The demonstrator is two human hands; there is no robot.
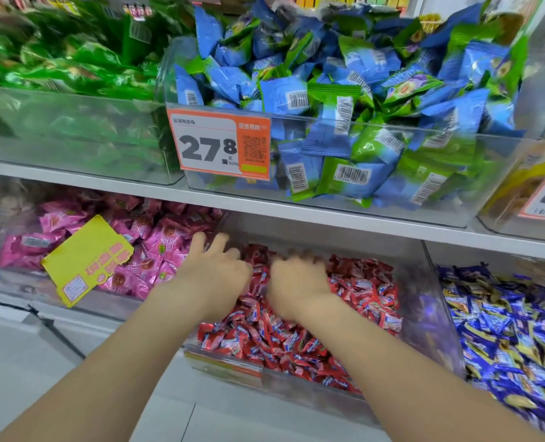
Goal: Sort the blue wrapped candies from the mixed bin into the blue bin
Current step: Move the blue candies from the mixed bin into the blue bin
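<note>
Two hands reach into a clear plastic bin [296, 389] of red wrapped candies [280, 339].
The left hand [215, 269] is spread; the right hand [296, 282] is blurred, grip unclear. At right, blue wrapped candies [504, 330] fill another clear bin [475, 260].

centre candies [296, 342] red | left candies [156, 244] pink | right candies [513, 339] blue-yellow | loose card [86, 260] yellow
</note>
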